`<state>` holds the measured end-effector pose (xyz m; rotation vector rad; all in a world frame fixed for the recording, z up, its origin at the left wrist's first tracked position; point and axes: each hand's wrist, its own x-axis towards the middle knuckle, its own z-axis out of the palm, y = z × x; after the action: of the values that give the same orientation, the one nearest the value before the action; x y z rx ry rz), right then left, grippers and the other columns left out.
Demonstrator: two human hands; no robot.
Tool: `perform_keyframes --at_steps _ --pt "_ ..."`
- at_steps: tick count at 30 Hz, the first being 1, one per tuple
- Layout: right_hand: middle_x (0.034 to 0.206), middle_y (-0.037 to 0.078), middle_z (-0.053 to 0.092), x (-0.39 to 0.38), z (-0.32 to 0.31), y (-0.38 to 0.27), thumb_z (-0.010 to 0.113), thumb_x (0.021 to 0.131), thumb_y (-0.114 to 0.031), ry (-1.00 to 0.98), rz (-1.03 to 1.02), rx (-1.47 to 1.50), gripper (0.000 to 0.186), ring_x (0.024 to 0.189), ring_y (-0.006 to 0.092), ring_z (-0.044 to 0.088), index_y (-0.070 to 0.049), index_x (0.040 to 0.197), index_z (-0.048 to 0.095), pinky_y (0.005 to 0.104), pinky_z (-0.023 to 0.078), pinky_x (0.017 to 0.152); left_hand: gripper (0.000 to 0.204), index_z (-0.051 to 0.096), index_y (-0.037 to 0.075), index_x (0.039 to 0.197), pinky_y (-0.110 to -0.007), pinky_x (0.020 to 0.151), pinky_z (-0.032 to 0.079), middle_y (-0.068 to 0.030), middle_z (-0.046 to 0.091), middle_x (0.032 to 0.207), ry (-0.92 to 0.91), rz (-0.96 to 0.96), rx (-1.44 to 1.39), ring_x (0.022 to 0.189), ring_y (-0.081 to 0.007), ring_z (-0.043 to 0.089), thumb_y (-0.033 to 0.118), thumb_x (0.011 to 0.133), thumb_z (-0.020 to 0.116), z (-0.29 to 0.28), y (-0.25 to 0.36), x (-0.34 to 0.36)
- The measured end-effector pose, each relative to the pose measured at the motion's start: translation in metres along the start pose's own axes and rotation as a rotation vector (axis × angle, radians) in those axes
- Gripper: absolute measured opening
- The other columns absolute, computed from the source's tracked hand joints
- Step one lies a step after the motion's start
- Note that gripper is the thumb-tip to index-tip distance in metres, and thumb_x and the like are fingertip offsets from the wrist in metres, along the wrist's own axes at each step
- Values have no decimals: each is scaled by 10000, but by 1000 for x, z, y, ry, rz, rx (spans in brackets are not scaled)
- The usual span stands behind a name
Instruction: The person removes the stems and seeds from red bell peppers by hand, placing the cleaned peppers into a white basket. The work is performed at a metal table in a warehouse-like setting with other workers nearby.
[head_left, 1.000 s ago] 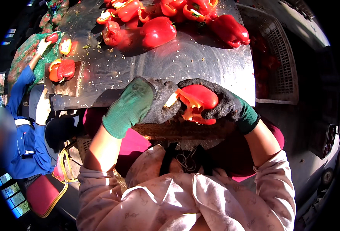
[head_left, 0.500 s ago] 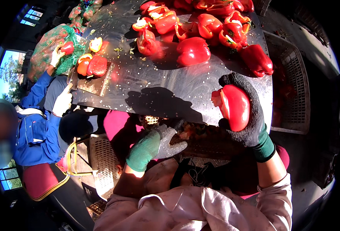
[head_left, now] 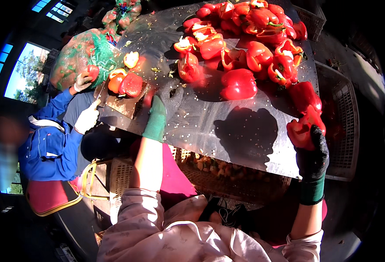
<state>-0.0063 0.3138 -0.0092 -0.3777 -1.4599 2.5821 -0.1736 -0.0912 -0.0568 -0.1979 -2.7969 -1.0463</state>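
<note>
My right hand (head_left: 314, 148), in a dark glove with a green cuff, is closed on a cut red pepper (head_left: 300, 131) at the table's right edge, just below another red pepper (head_left: 302, 97). My left hand (head_left: 169, 100), gloved alike, reaches onto the steel table (head_left: 192, 122), its fingers apart and slightly bent, with nothing visible in them. It is between a wooden board (head_left: 123, 105) bearing cut peppers (head_left: 130, 84) and a large pile of red peppers (head_left: 238, 85), many halved. Pale seeds and green scraps dot the steel.
A co-worker (head_left: 53, 144) in blue, with white gloves, sits at left beside green mesh sacks (head_left: 74, 56). A plastic crate (head_left: 347, 126) stands right of the table; crates (head_left: 120, 181) and a bin of scraps (head_left: 221, 168) are below its near edge. A pink chair (head_left: 48, 196) is at lower left.
My right hand has carried the pepper rightward and down onto the table's edge. My left hand has left the pepper and moved forward onto the table. The view has shifted, showing more of the pile.
</note>
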Motion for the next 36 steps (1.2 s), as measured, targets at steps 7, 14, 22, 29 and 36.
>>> perform_keyframes --at_steps 7,14,22,29,36 --pt "1501 131 390 -4 -105 -21 332 1030 -173 -113 -310 108 469 1377 211 383 -1 1466 324 352 293 1149 791 455 -8 1390 -381 957 484 -202 593 1282 19 -109 -77 1158 -274 590 344 753 764 16 -151 141" --pt "1210 108 545 -1 5 -7 505 959 -61 71 88 2 483 987 169 540 -5 1429 411 258 445 795 520 614 46 1141 -409 884 521 -160 686 1062 -428 -93 157 1002 -283 658 253 688 762 40 -74 162" --pt "1300 129 570 -25 35 29 633 910 -86 -346 240 -205 589 1140 241 589 -31 1446 395 355 502 929 434 603 103 1168 -414 892 521 -158 664 1156 -332 -236 354 1053 -330 650 125 742 683 52 21 33" --pt "1534 183 298 -50 78 65 718 819 -13 -598 87 -371 913 1352 281 412 -56 1537 157 393 435 1045 351 567 36 1083 -403 842 515 -192 652 1015 -91 -222 -150 992 -345 650 11 735 610 79 67 -86" --pt "1365 130 496 -20 67 73 630 846 -9 -308 276 181 732 1244 246 502 -58 1494 293 396 387 1074 608 302 51 1455 -252 807 508 -116 616 1196 -484 -484 -1256 986 -164 630 183 950 613 91 120 -150"
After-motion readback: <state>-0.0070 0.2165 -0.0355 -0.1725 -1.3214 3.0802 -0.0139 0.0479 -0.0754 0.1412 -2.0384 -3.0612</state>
